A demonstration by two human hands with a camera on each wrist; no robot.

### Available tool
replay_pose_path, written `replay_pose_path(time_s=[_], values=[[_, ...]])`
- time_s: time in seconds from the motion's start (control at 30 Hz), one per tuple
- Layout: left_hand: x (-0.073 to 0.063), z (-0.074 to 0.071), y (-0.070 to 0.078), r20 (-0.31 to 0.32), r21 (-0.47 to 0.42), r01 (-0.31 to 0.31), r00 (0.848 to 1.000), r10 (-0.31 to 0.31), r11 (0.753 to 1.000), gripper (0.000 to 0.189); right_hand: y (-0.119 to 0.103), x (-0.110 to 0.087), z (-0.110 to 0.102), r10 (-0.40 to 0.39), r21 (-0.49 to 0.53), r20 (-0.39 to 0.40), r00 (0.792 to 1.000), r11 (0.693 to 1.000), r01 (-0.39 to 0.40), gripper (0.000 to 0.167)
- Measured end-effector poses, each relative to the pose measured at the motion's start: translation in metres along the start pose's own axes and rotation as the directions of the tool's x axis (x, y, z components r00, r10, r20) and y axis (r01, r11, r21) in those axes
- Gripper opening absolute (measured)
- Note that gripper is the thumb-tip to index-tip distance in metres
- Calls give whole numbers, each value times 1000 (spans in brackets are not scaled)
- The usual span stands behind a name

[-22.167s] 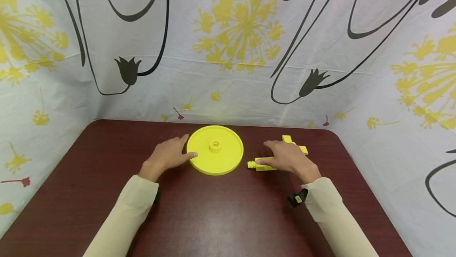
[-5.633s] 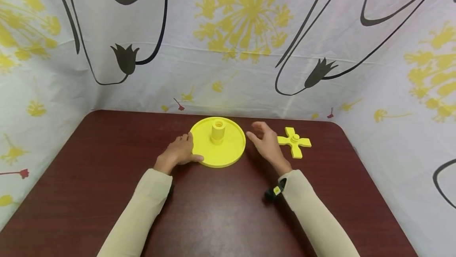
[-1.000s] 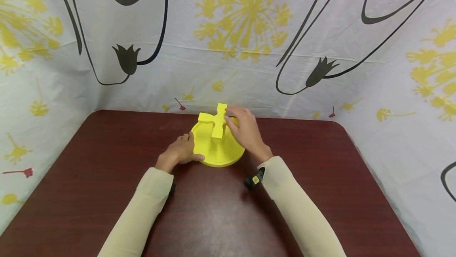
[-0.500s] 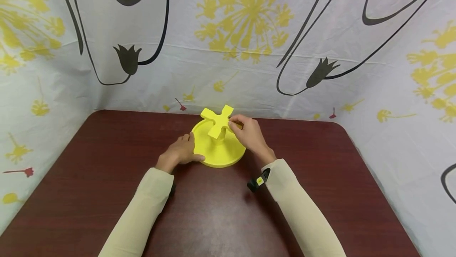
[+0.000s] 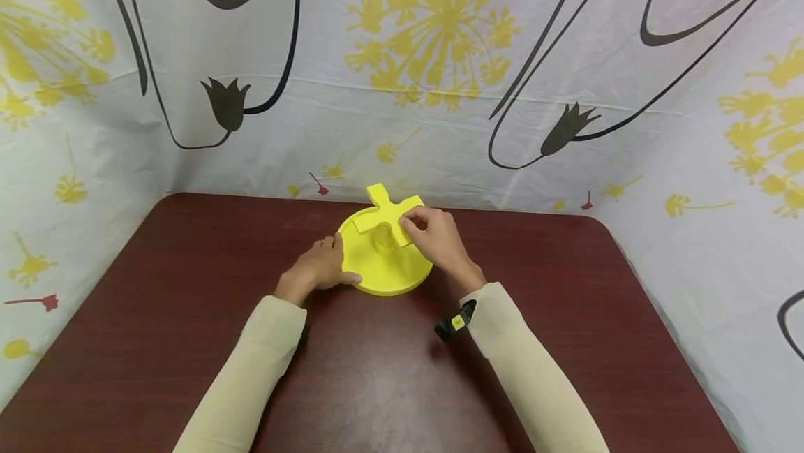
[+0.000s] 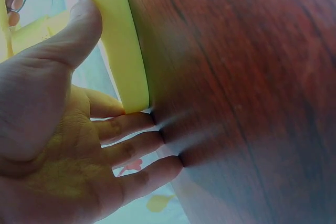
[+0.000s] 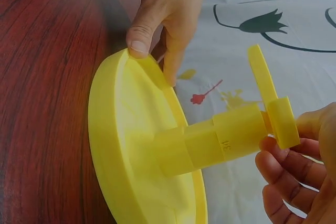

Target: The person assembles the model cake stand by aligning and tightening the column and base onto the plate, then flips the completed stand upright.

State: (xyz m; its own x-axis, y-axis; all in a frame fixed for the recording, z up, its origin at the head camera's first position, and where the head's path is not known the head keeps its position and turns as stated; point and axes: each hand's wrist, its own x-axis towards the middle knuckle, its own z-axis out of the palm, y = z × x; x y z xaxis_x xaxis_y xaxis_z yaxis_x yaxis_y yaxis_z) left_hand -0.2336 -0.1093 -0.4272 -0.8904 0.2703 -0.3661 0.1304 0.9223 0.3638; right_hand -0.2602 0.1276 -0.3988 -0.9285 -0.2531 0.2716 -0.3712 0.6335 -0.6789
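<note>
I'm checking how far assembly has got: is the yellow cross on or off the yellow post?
On, seemingly not flush: the right wrist view shows a narrow neck between yellow cross and yellow post.

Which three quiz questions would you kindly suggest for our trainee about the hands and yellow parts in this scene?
1. True or false: the left hand touches the round base.
2. The right hand holds: (a) the round base, (b) the cross-shaped piece, (c) nothing.
3. In the right wrist view, what stands between the round base and the cross-shaped piece?

Key: 1. True. 2. b. 3. A yellow post.
</note>
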Motion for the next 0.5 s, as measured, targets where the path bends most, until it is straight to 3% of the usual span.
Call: replay_pose_path(time_s=[0.1,0.2,0.27,0.4,0.5], values=[[0,0,1,7,-4,2,1000,-2,1000,103,1,1,-1,9,0,-102,995,1000,-9,18],[0,-1,1,12,-4,-1,1000,1,1000,102,4,3,-3,26,19,-242,970,1000,-22,18],[0,0,1,14,-4,2,1000,-2,1000,102,6,4,-4,31,50,-267,963,999,-18,20],[-1,-1,1,9,0,6,1000,-6,1000,102,10,5,-6,31,91,-97,995,996,-22,46],[-1,-2,1,4,1,4,1000,-4,1000,101,12,6,-6,46,92,31,998,995,-49,55]])
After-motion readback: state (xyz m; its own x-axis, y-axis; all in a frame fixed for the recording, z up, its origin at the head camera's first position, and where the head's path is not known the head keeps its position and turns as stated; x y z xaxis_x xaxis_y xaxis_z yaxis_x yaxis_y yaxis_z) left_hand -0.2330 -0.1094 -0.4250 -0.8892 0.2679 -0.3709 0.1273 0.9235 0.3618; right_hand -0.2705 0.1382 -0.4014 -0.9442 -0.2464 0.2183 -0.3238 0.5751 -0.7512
